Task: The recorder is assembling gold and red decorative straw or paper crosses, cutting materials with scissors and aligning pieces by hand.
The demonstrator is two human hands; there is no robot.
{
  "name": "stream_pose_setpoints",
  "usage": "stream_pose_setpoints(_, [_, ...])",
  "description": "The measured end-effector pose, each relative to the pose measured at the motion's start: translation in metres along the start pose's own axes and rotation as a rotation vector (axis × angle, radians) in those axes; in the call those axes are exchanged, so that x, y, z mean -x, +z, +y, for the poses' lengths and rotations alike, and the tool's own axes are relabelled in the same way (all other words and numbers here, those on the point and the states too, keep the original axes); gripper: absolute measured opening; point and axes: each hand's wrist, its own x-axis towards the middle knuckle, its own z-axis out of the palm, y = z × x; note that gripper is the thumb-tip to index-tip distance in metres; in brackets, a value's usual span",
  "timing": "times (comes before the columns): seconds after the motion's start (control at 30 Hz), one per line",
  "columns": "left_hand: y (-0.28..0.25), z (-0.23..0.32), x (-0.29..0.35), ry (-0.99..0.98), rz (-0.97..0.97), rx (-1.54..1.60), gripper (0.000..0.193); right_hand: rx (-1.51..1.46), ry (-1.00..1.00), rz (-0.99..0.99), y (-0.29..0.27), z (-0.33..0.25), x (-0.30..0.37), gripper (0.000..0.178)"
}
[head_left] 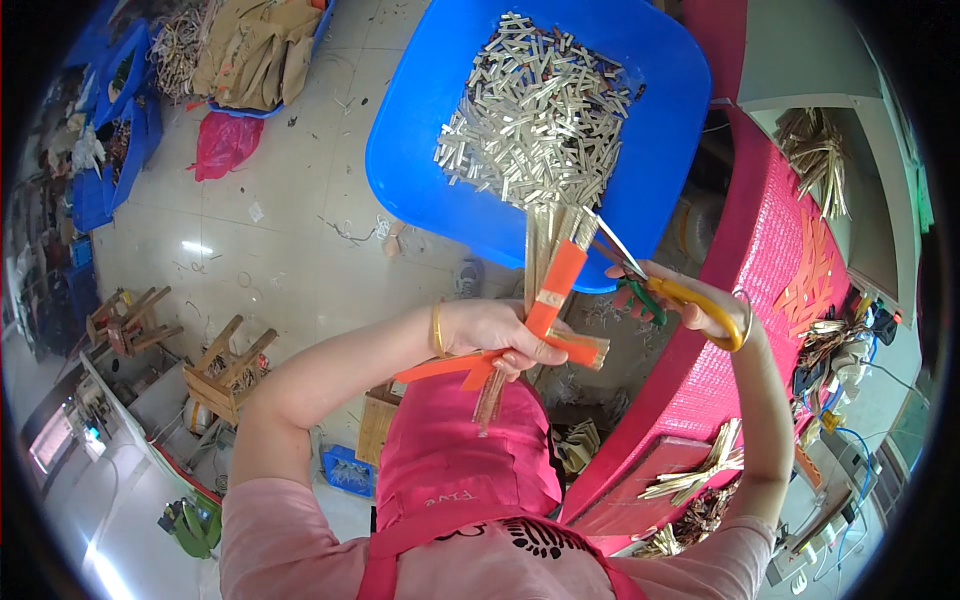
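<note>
Nearest the camera are the wearer's light pink shirt point(300, 545), soft cotton by the look of it, and the bright pink apron point(460, 415), a smoother cloth that probably keeps dust and scraps off the clothes. Above the lap, the left hand point(500, 328) pinches a bundle of pale strips point(546, 245) between thumb and fingers, together with flat, matte orange strips point(556, 290) that cross at its grip. Held so near the crossing, the pieces seem less likely to slip apart. The pale ones are thin, straight and slightly glossy, and they fan outward at their far ends.

The right hand's point(705, 285) grip is curled around the yellow handle of the scissors point(668, 290), which also appear to have a green handle. The metal blades lie at the right edge of the bundle's far end; how wide they are parted I cannot tell.

That end overlaps the near rim of a blue plastic tub point(392, 150), presumably placed there to catch what drops. It holds a heap of short, stick-like pieces point(540, 120). To the right, a worktop point(735, 270) wears a dimpled pink cover.
</note>
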Motion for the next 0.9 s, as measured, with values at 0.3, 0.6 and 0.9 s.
stream_pose_setpoints(0.3, [-0.009, -0.01, 0.015, -0.083, 0.0, 0.095, 0.028, 0.05, 0.045, -0.085, -0.016, -0.011, 0.006, 0.094])
stream_pose_setpoints(0.6, [-0.008, -0.01, 0.017, -0.135, -0.011, 0.079, 0.023, 0.186, 0.016, -0.188, -0.009, -0.009, -0.03, 0.097])
stream_pose_setpoints(0.9, [-0.016, -0.01, 0.022, -0.173, 0.0, -0.07, 0.028, 0.285, 0.144, -0.212, -0.008, -0.034, -0.047, 0.079])
